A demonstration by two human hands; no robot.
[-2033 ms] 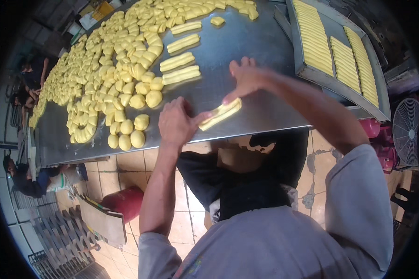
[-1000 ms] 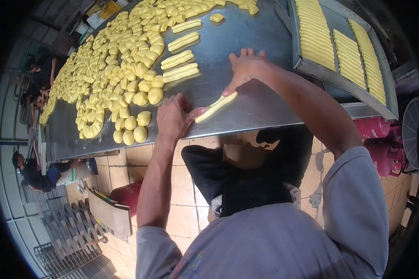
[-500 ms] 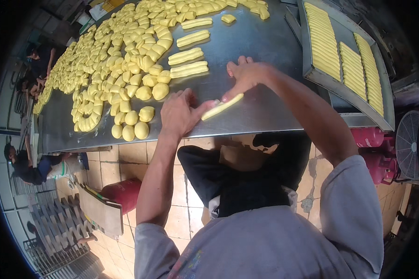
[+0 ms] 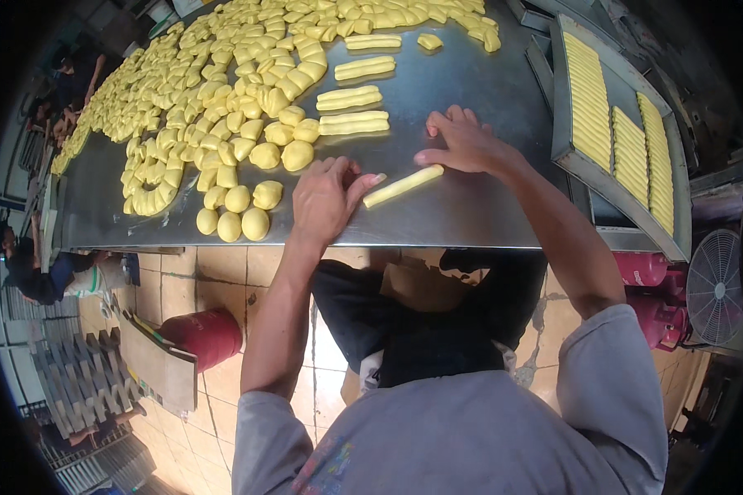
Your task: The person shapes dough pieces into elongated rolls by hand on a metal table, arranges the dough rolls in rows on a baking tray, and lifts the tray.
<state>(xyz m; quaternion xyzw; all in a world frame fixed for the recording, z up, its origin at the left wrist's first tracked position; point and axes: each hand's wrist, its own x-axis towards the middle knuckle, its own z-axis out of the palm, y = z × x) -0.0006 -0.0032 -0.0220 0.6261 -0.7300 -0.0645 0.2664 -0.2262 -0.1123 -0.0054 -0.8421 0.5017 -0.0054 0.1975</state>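
A pale yellow dough strip [image 4: 403, 186] lies diagonally on the steel table [image 4: 479, 216]. My left hand [image 4: 326, 198] is beside its left end, fingers curled and thumb apart, holding nothing. My right hand [image 4: 466, 144] is open just beyond the right end, fingers bent and thumb stretched out. Several longer ridged dough pieces [image 4: 355, 124] lie in a column above the strip, with one small dough lump [image 4: 429, 41] near them. Round dough balls [image 4: 254, 223] sit left of my left hand, beside a large mass of cut dough pieces [image 4: 223, 78].
At the right, a metal tray [image 4: 568, 157] holds rows of dough strips [image 4: 586, 99]. Below are a fan [image 4: 718, 289], red gas cylinders [image 4: 648, 322], another red cylinder [image 4: 200, 338] and stacked metal racks [image 4: 74, 379]. Other people [image 4: 54, 276] are at the far left.
Both my thumbs have lifted off the dough strip, which now lies free, rounder and smoother than two seconds ago. The view has shifted slightly, moving the table's contents rightward.
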